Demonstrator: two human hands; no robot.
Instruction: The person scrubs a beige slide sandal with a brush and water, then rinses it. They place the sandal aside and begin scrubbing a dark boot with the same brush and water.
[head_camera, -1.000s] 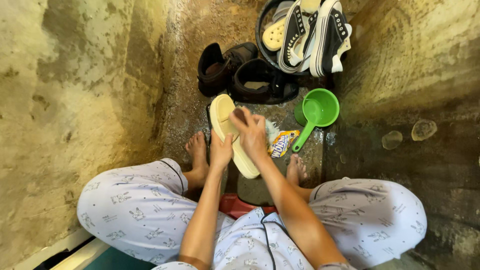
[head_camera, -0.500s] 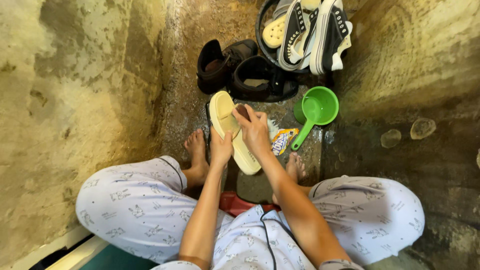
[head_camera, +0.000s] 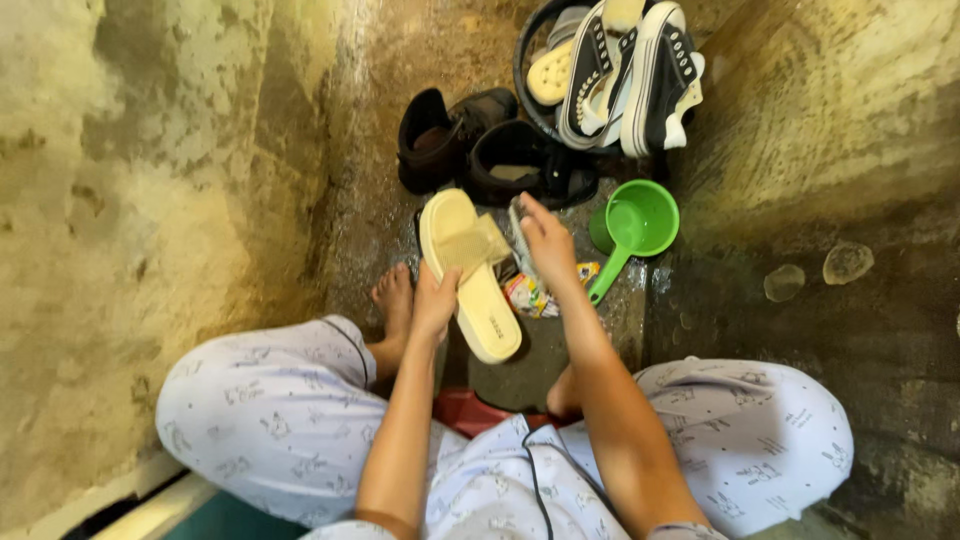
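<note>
Fingers of left hand (head_camera: 436, 296) wrapped around the edge of cream slide sandal (head_camera: 470, 272), holding it tilted above the wet floor (head_camera: 370, 215). Right hand (head_camera: 548, 243) just beside the sandal's strap, fingers closed on something small, can't tell what. Detergent sachet (head_camera: 528, 293) underneath, green dipper (head_camera: 632, 222) near, black shoes (head_camera: 490, 150) beyond.

Stained concrete walls (head_camera: 150, 200), wet floor (head_camera: 380, 80) — dim, narrow

Wet concrete floor (head_camera: 380, 90), black shoes (head_camera: 480, 150), green dipper (head_camera: 632, 225), sachet (head_camera: 525, 295)
</note>
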